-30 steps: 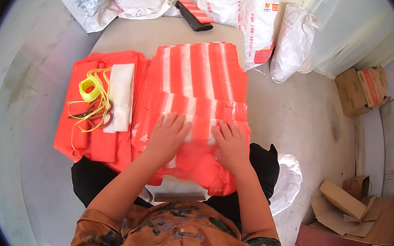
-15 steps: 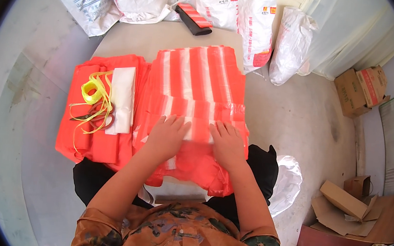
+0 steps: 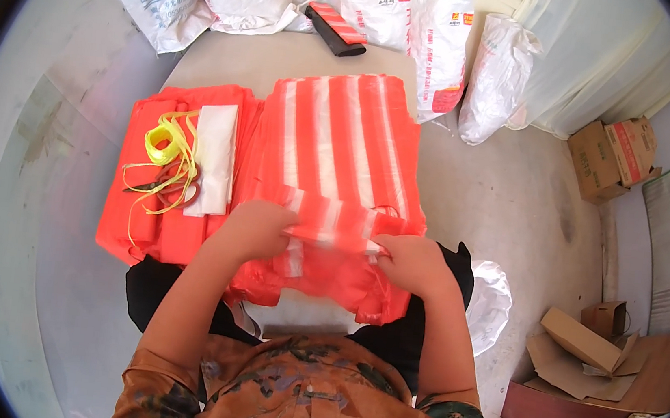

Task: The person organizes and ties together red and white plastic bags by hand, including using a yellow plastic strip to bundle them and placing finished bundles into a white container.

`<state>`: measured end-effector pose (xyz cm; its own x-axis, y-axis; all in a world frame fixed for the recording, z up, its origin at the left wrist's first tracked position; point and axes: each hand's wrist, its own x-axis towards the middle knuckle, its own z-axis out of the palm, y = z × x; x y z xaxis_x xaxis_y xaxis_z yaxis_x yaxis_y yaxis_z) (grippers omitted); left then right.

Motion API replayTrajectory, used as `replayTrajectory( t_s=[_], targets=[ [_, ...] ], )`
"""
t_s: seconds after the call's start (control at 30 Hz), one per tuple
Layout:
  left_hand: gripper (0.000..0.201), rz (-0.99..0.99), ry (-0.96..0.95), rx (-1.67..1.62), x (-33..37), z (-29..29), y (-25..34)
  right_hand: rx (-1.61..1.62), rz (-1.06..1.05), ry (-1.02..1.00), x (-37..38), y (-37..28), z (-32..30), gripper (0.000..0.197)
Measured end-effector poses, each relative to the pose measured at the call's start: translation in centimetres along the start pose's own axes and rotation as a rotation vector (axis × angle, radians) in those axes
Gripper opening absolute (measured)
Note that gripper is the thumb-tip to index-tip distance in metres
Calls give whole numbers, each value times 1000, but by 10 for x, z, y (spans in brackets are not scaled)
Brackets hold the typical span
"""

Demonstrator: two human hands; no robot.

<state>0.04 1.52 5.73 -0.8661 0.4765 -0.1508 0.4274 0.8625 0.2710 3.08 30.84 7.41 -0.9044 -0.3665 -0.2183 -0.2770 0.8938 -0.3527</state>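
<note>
Both hands pinch the near edge of the top red-and-white striped plastic bag [image 3: 341,148], left hand [image 3: 255,229] and right hand [image 3: 415,262] closed on it atop the stack at my lap; folding step, next needs an even lift.

Short sleeves on this one: a rust-orange top printed with dark green leafy shapes, both cuffs ending above the elbow. Down the middle of the chest runs a closure of knotted cloth buttons in the same orange. Below those sleeves the forearms are bare, and the left hand [image 3: 255,229] and right hand [image 3: 415,265] carry no gloves, rings or watch. Dark trousers show just beyond the top's hem.
</note>
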Motion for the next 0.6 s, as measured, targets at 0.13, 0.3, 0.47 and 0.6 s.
replayTrajectory(
  t_s=[0.13,0.3,0.47,0.6],
  targets=[
    [36,-95,-35,-152,7,-13,-11,131,160,-40,5,18,-17,34],
    [47,-188,111,-471,11,7,-37,478,263,37,6,43,-22,36],
    [68,-175,435,-561,9,41,-41,793,223,165,13,91,26,37],
    [65,-300,311,-635,7,25,-15,1101,204,370,19,98,51,33]
  ],
)
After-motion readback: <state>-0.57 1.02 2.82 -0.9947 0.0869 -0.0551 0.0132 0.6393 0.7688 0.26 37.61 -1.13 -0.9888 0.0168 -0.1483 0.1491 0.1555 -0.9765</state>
